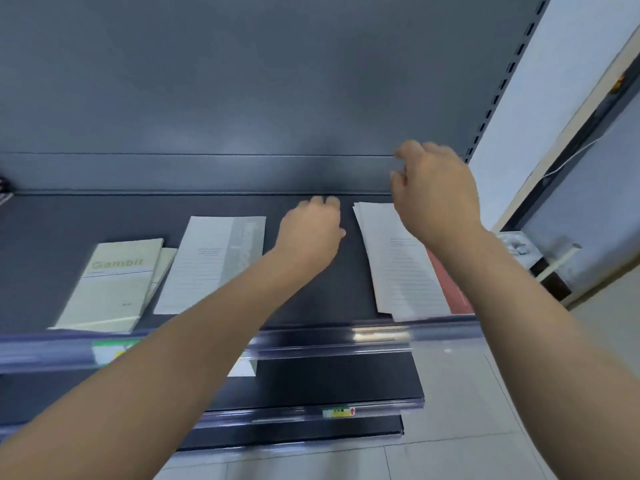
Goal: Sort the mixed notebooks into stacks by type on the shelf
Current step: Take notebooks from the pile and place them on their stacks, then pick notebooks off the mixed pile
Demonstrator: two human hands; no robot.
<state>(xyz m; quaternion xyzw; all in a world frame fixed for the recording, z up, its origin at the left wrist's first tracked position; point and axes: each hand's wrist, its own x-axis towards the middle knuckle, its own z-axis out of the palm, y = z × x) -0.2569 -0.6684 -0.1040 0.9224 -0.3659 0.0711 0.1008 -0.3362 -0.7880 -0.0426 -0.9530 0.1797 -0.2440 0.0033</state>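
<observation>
Notebooks lie flat in three groups on the shelf [52, 237], spines running front to back so that each cover can be read from the aisle.

1. At 9 o'clock: a cream notebook [110, 289] printed "Gambit", with a second cream cover [167, 261] showing from under its right edge. The type matches, but the stack is not squared.
2. Near centre: a single white-and-grey lined notebook [207, 265], just beside the cream pair and apart from the next group.
3. At 3 o'clock: a fanned white lined stack [398, 271] resting on a red notebook [450, 289]. Two types appear mixed here, so this group probably needs splitting.

The left hand [310, 233] hovers over the bare gap between groups 2 and 3. Its grip is released, with fingers loosely curled and grasping nothing. The right hand [436, 195] hangs above the far end of the white stack at 1 o'clock, grip likewise released and empty. Motion blur hides whether its fingertips touch the paper.

The front rail [311, 337] keeps the stacks from sliding off. The bare gap likely serves as the landing area for a separate stack.
</observation>
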